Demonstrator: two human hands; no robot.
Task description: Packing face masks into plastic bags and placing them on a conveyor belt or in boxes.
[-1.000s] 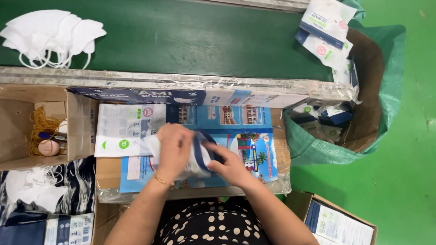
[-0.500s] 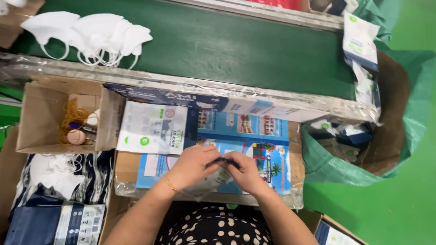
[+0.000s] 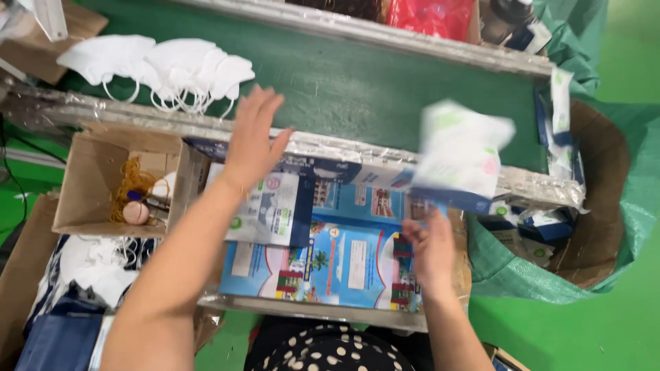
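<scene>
Both forearms are bare, with no sleeves, gloves, rings or watch showing. The left hand (image 3: pixel 251 141) and right hand (image 3: pixel 432 249) are uncovered. Below the arms, the person wears a dark garment (image 3: pixel 330 350) printed with white polka dots.

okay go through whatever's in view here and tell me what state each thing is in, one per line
left hand: open, empty, reaching toward the white masks
right hand: open, empty, below the packet
sealed mask packet: in mid-air, blurred
white masks: loose pile on the green belt
small cardboard box: open, holding odds and ends
green sack: open, holding packets
</scene>
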